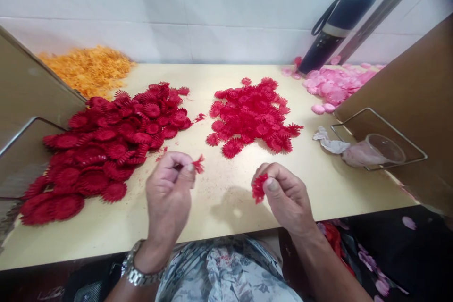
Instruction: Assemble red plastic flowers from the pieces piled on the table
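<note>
- Head view looks down on a pale cream tabletop (219, 207) set against a white tiled wall.
- The person's left hand (169, 193) hovers just above the table, thumb and fingers pinched tight on a small red frilled fabric petal (198, 164).
- The right hand (285, 196) is pinched the same way on a second red fringed petal piece (259, 188), held near the table's front edge.
- The two hands sit near each other but apart, with bare table between them.
- A silver metal wristwatch (136, 271) circles the left wrist.
- A wide heap of dark red round petals (106, 146) lies to the left; a smaller heap of brighter red petals (253, 115) lies beyond the hands.
- An orange pile (88, 68) fills the far left corner and pink petals (334, 82) the far right.
- A clear plastic cup (380, 151) lies tipped in a wire frame at the right.
</note>
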Motion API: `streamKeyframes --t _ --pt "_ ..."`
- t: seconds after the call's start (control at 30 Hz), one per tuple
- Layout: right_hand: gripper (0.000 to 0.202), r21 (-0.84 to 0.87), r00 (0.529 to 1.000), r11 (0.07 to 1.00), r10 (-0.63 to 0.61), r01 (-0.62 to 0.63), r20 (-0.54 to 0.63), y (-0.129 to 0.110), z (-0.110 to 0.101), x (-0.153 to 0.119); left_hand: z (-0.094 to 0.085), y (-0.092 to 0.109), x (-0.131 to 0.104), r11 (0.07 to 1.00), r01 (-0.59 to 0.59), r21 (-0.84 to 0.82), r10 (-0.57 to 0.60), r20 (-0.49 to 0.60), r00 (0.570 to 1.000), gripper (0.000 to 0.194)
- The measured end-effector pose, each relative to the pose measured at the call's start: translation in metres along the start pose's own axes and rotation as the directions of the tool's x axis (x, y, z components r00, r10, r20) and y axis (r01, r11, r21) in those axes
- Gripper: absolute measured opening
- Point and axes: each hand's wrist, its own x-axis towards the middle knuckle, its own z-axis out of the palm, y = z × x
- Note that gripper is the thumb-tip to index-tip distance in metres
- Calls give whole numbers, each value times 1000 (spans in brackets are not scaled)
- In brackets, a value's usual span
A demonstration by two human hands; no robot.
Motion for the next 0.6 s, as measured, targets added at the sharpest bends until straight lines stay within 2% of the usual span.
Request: streamKeyframes --t 0.1,0.17,0.3,0.43,0.53,0.6 --pt "20 12 996 997 72 -73 58 0 -1 2 3 -1 -2 985 157 -72 -144 156 977 7" --pt "18 18 992 993 112 -113 65 0 0 2 8 1 -6 960 252 -122 -223 213 951 7" --pt "19 10 979 982 189 -190 79 3 2 3 16 3 -12 931 332 -149 -280 291 915 7" --pt "24 96 958 958 258 -271 129 7 5 4 20 -3 -15 941 323 -104 -286 270 919 8" --pt "27 195 947 928 295 -316 131 7 9 4 23 -6 -15 947 313 -70 -291 223 930 8" --pt "25 203 945 925 301 -322 128 6 11 4 25 -5 -14 949 316 -8 -306 228 924 8"
